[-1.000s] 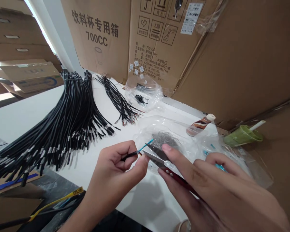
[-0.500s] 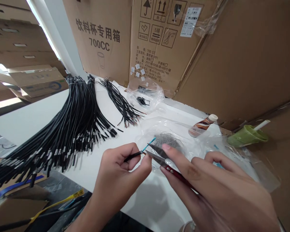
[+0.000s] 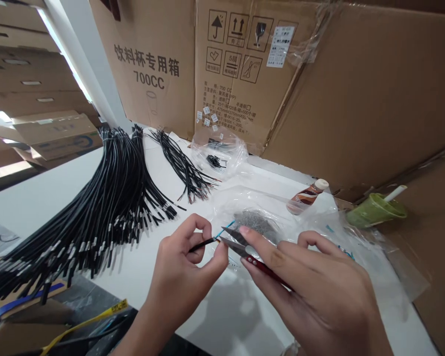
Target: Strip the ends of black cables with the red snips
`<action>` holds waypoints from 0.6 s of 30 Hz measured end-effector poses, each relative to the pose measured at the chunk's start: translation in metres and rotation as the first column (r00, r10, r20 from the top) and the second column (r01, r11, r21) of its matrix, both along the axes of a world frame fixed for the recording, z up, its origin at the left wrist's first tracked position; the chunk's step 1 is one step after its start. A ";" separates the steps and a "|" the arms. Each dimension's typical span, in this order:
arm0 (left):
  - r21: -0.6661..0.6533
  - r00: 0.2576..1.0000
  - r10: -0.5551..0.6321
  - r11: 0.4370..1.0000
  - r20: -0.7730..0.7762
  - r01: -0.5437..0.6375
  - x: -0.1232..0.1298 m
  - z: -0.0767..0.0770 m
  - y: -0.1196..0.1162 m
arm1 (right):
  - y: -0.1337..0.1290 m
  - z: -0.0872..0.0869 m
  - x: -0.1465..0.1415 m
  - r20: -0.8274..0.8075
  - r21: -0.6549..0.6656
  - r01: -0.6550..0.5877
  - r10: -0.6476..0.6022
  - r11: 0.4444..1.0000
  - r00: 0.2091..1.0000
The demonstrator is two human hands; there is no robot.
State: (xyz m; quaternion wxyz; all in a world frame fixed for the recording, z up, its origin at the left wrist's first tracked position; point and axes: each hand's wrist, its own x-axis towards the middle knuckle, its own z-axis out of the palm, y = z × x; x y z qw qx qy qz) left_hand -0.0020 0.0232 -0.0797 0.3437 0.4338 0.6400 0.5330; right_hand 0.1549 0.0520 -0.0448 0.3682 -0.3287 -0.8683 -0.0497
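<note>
My left hand (image 3: 191, 264) holds a black cable (image 3: 201, 244) near its stripped end, with the fingers curled round it. A thin blue wire (image 3: 226, 228) sticks out of that end, pointing up and right. My right hand (image 3: 300, 282) grips red-handled snips (image 3: 261, 266), whose two pointed blades stand apart beside the blue wire, close to my left thumb. Behind the blades, a clear plastic bag (image 3: 255, 195) holds a grey mass of small pieces (image 3: 255, 222) too fine to tell.
A large bundle of black cables (image 3: 107, 193) covers the table's left, with a smaller bundle (image 3: 181, 163) beside it. Behind are a small clear bag (image 3: 222, 153) and cardboard boxes (image 3: 155, 29). At the right are a bottle (image 3: 306, 196) and a green cup (image 3: 376, 210).
The view has tilted up slightly, so the scene sits lower. My left hand's fingers have shifted a little on the cable, and the blue wire lies at a flatter angle between the parted blades.
</note>
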 end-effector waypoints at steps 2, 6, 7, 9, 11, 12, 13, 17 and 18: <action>-0.018 0.999 -0.008 1.000 0.039 0.009 -0.002 -0.003 0.003 | 0.003 -0.001 -0.002 -0.012 -0.026 0.001 -0.001 1.000 1.000; 0.002 0.991 -0.101 0.995 -0.085 0.101 -0.007 -0.010 0.014 | 0.012 -0.003 -0.003 0.060 -0.025 -0.008 0.010 1.000 0.998; 0.013 0.980 -0.118 0.992 -0.157 0.122 -0.008 -0.012 0.017 | 0.014 -0.005 -0.002 0.081 -0.025 -0.005 0.007 1.000 0.997; 0.029 0.948 -0.166 0.983 -0.271 0.181 -0.008 -0.018 0.026 | 0.018 -0.009 0.003 0.106 -0.023 0.027 -0.024 0.999 0.994; 0.026 0.920 -0.221 0.970 -0.324 0.242 -0.005 -0.024 0.035 | 0.021 -0.015 0.011 0.108 -0.013 0.082 -0.080 0.997 0.991; 0.023 0.910 -0.245 0.963 -0.335 0.267 -0.002 -0.028 0.039 | 0.022 -0.019 0.015 0.109 -0.007 0.111 -0.109 0.994 0.988; 0.023 0.901 -0.258 0.959 -0.348 0.284 0.001 -0.033 0.043 | 0.022 -0.023 0.019 0.112 -0.003 0.135 -0.134 0.991 0.985; 0.029 0.870 -0.303 0.940 -0.390 0.340 0.013 -0.051 0.057 | 0.023 -0.039 0.036 0.167 0.008 0.176 -0.175 0.984 0.970; 0.022 0.858 -0.326 0.931 -0.396 0.364 0.016 -0.055 0.061 | 0.024 -0.042 0.040 0.185 0.014 0.174 -0.173 0.985 0.967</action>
